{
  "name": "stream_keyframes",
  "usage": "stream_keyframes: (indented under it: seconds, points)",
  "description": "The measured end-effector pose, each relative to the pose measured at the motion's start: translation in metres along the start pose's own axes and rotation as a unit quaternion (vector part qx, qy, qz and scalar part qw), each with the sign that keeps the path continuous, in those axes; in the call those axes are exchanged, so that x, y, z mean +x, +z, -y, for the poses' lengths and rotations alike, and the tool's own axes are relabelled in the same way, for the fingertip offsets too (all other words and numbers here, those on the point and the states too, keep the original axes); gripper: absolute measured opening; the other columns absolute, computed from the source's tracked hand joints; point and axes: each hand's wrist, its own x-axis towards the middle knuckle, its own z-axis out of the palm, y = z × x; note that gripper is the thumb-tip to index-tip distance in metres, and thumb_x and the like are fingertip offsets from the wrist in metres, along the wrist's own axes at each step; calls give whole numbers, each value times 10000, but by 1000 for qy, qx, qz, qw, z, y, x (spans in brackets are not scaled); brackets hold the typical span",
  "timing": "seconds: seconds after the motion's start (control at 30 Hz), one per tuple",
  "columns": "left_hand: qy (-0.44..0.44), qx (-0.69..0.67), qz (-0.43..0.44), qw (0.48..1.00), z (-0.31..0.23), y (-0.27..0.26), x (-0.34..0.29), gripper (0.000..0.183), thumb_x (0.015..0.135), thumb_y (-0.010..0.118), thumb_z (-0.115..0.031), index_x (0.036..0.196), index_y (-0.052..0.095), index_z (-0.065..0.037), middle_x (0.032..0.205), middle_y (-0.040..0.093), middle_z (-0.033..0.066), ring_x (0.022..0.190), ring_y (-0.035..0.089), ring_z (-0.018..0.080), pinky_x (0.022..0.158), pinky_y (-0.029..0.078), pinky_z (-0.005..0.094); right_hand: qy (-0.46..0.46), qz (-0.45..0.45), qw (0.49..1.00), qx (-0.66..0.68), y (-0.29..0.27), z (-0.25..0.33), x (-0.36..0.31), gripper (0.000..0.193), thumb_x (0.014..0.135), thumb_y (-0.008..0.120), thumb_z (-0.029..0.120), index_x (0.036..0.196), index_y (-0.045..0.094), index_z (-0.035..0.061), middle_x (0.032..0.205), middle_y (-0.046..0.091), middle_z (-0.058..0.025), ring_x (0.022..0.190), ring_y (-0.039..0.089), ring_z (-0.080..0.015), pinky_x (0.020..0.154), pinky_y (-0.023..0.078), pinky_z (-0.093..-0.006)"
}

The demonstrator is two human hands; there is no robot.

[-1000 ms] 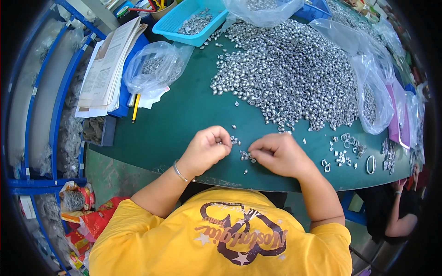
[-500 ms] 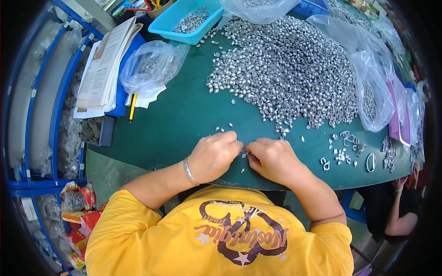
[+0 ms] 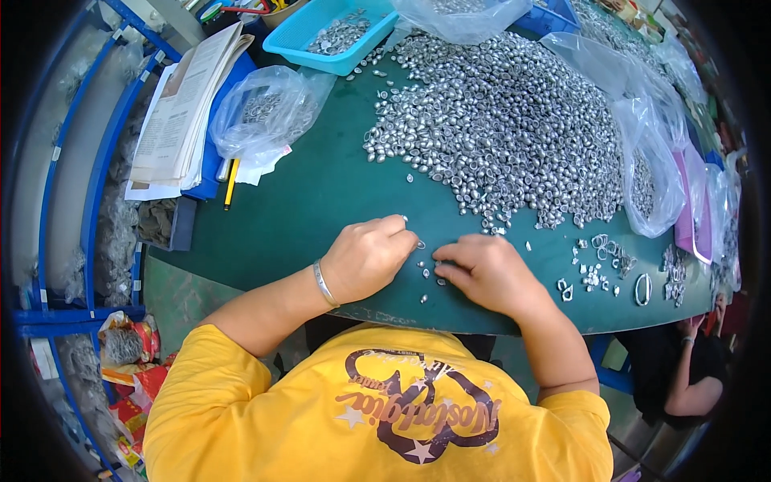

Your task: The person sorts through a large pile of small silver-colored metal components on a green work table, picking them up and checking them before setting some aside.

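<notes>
My left hand [image 3: 371,255] is closed in a pinch over the green tabletop, with a small silver metal piece [image 3: 420,245] showing at its thumb and fingertip. Another bit of silver shows by its knuckles. To its right, my right hand [image 3: 491,271] hovers low, thumb and forefinger parted by a small gap. Several small silver oval pieces [image 3: 425,274] lie on the table between the hands, some right by the right fingertips. Beyond the hands spreads a large pile of such hollow oval pieces [image 3: 514,136].
Silver rings and loose bits [image 3: 594,277] lie to the right. A turquoise basket [image 3: 321,58], a clear plastic bag [image 3: 265,112] and papers [image 3: 181,112] stand at the far left. More plastic bags [image 3: 650,177] edge the pile. Another person's arm [image 3: 692,386] appears at lower right.
My hands have moved apart, the left one slightly up and its small piece now visible. My right thumb and forefinger have parted, and more loose pieces show between the hands.
</notes>
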Motion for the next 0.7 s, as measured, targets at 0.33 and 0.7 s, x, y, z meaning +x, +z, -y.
stream_keyframes:
  seconds: [0.33, 0.7]
  points:
    - [-239, -345, 79, 904, -6, -14, 10, 29, 840, 610, -42, 834, 609, -14, 638, 498, -12, 567, 491, 88, 474, 378, 233, 116, 10, 708, 697, -14, -15, 4, 68, 797, 538, 15, 862, 553, 4, 660, 538, -34, 455, 367, -34, 398, 246, -193]
    - [-367, -543, 48, 754, -8, -20, 6, 62, 793, 595, -56, 833, 606, -9, 690, 542, -1, 598, 505, 66, 504, 407, 201, 138, 144, 924, 326, -22, 12, 0, 68, 791, 616, 73, 839, 589, 34, 719, 609, -58, 561, 555, -128, 518, 430, -249]
